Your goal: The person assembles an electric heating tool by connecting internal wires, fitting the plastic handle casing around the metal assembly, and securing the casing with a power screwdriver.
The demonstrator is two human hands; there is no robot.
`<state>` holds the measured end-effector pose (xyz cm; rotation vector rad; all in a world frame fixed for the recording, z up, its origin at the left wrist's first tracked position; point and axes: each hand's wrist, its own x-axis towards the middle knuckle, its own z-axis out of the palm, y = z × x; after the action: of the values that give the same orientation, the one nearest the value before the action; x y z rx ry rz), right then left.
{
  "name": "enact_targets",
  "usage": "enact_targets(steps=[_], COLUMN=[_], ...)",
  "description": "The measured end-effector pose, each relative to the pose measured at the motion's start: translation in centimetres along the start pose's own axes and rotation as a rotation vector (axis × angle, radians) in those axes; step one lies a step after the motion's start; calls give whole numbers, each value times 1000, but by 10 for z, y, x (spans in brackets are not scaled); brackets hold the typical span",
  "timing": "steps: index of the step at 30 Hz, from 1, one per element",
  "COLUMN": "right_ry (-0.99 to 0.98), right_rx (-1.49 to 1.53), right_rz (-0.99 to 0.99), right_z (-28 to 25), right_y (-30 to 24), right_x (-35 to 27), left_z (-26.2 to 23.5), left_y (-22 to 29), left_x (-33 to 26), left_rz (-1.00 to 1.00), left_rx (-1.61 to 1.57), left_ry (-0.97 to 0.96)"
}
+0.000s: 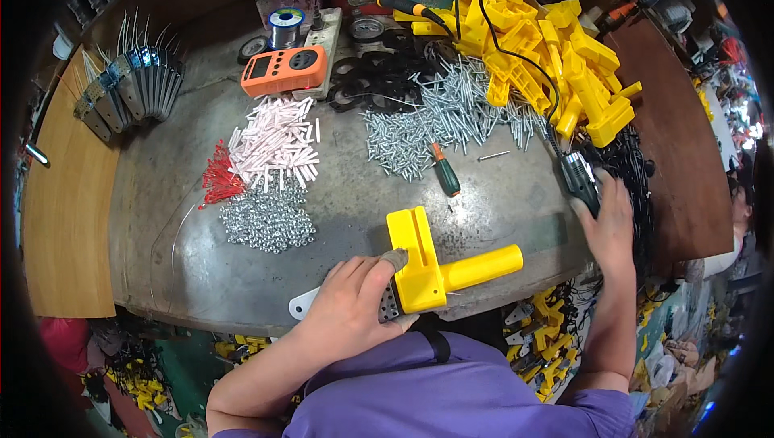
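Here the grey workbench (500,204) carries everything, its stock heaped beyond the hands so the near edge stays free. Far ahead of the right hand (610,220) lies the pile of yellow plastic housings (556,51); ahead of both, loose screws (435,119). The left hand (355,309) clamps one yellow housing (427,264) flat against the bench edge, thumb on top, steadying it. The right hand closes around a dark corded tool (580,176) just beyond its fingers.

bare bench centre, screw pile (435,127) behind, white tubes (274,143) left
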<state>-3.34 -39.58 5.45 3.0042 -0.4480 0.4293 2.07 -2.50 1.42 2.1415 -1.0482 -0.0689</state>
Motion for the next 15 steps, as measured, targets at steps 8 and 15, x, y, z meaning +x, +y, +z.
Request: enact_targets(steps=[8, 15], right_ry=[-73, -50], right_rx=[469, 2227], right_rz=[120, 269], right_z=[19, -31], right_y=[21, -80], right_x=[-28, -27], left_z=[4, 4], left_y=[0, -1], left_x=[0, -3], left_rz=[7, -24], left_rx=[34, 49], left_ry=[16, -2])
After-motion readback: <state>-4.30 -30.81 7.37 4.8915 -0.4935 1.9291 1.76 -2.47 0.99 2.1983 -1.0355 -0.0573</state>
